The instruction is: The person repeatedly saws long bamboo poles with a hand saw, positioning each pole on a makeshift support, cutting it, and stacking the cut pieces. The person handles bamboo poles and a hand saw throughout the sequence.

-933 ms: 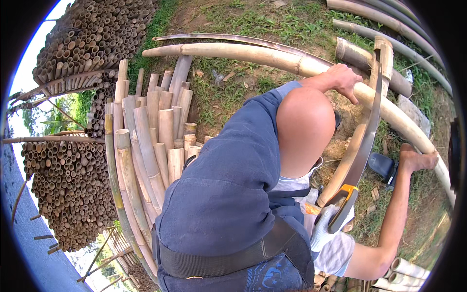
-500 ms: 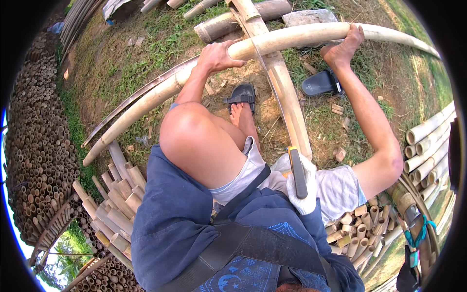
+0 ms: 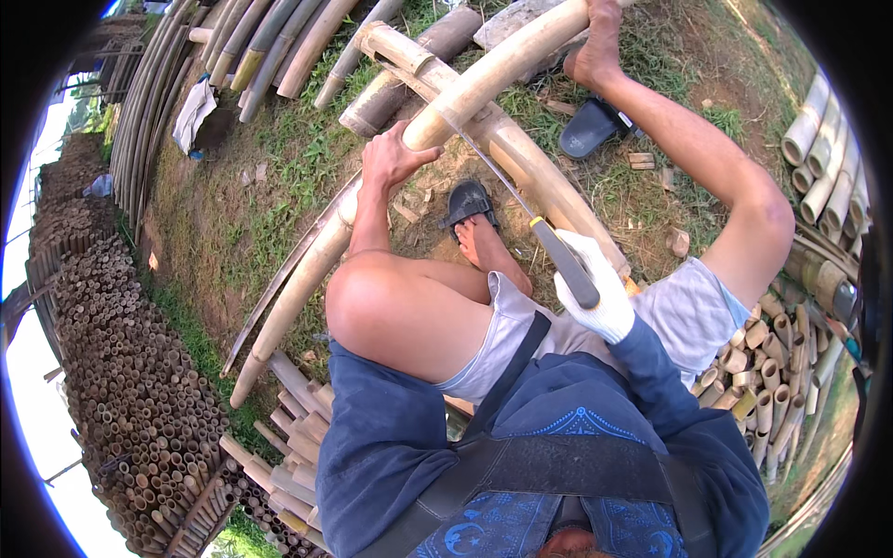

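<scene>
A long pale bamboo pole (image 3: 507, 70) lies crosswise over a thicker bamboo support (image 3: 549, 191). My bare left hand (image 3: 395, 156) is closed round the pole, its thumb pointing right. In my right hand (image 3: 595, 284), covered by a white knit glove, is the dark grey handle of a hand saw (image 3: 566, 265) with a yellow band. Its thin blade (image 3: 484, 160) slants up to the left and meets the pole just right of my left hand. My bare right foot (image 3: 598, 46) presses on the pole farther right. Whether the blade sits in a cut is too small to tell.
A black sandal (image 3: 591, 128) lies off my right foot; my left foot wears another (image 3: 470, 203). Short cut bamboo pieces (image 3: 772, 372) are piled at the right, more (image 3: 293, 437) at the left. Long poles (image 3: 260, 46) and a big bamboo stack (image 3: 139, 391) stand beyond.
The saw has been pushed away from me, so less blade shows between handle and pole. My left hand stays on the pole. The whole view has turned and shifted.
</scene>
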